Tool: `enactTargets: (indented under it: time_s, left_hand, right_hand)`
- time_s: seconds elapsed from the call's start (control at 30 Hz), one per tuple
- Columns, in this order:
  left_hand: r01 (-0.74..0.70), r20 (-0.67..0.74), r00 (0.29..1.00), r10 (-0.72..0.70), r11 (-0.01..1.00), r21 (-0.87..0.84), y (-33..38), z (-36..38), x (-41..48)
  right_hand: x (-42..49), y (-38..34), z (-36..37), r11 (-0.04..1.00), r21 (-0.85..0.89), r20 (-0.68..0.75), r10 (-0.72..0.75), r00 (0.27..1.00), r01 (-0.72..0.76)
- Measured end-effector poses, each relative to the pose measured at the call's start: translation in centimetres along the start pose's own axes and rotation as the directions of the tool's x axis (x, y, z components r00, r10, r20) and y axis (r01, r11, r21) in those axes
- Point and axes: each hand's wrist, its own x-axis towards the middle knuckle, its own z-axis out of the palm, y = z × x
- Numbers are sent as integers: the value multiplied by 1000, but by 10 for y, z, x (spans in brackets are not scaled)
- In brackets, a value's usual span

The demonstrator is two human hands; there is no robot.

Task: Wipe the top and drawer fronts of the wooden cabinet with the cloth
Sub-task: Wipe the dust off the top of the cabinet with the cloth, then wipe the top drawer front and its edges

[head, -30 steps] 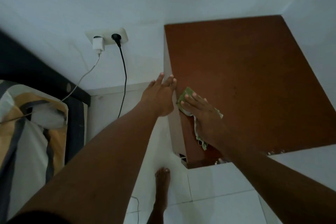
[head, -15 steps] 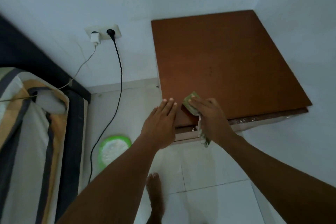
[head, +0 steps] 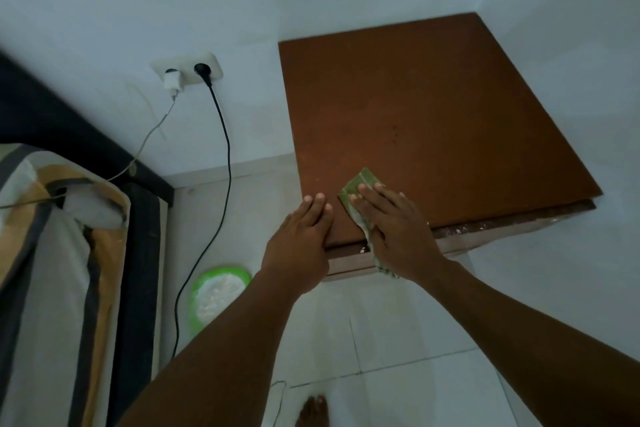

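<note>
My right hand (head: 391, 229) is flat, palm down, fingers spread a little, pressing the green cloth (head: 360, 184) onto the top of the wooden cabinet (head: 433, 121). Cloth sits at the near-left corner of the top, roughly 7 o'clock on the panel; one folded corner pokes out past my fingertips toward 11 o'clock, and a loose tail hangs off the front edge under my wrist at 6 o'clock. My left hand (head: 301, 236) is open, fingers together, holding nothing, resting on the left front corner just beside the right hand, not touching the cloth.

Judgement: wiping the top, early stage. Most of the panel from 12 to 3 o'clock looks untouched and there's a dark speck near centre. Drawer fronts are barely in view from up here, only a pale strip under the front edge, not yet done.

Risks: the cloth is pinned by the palm only, so a fast push toward 12 o'clock could leave it bunched behind. The hanging tail might snag the rough front lip. Leaning on the left corner could shift the cabinet. The green dish (head: 218, 291) on the floor at 8 o'clock and the black cable (head: 221, 135) are near my foot (head: 311, 411). Stepping sideways could kick them.
</note>
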Motion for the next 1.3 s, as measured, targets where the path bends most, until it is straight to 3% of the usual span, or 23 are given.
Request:
enactTargets:
  time_s: [0.23,0.43,0.77,0.93,1.07,1.13,1.23,1.3]
  left_hand:
    - [57,-3,998,-57,998,-14,4,1,4]
    - [31,-105,994,-36,998,-49,-3,17,1]
    - [-121,-315,945,88,989,-84,-16,36,2]
    - [-216,-430,890,149,970,-112,-26,48,7]
    - [-305,-525,822,221,949,-77,-32,62,12]
    - [-311,-513,829,223,946,-92,-33,62,13]
    - [-291,-486,847,217,953,-81,-34,62,16]
    - [-295,-509,837,200,949,-113,-35,65,17]
  right_hand:
    - [-1,-4,8,981,82,-67,-172,983,177]
    - [-12,-8,11,964,43,-157,-252,955,262]
    - [-3,-30,1,978,-150,-83,-160,984,147]
    - [-18,-37,2,986,-86,-166,-154,974,141]
    - [-28,-47,-16,993,15,-75,-112,991,113]
    - [-15,-52,-33,995,40,-44,-85,995,87]
    - [32,-50,-49,999,24,-142,29,990,-25]
    - [63,-48,-37,997,-23,-133,72,988,-76]
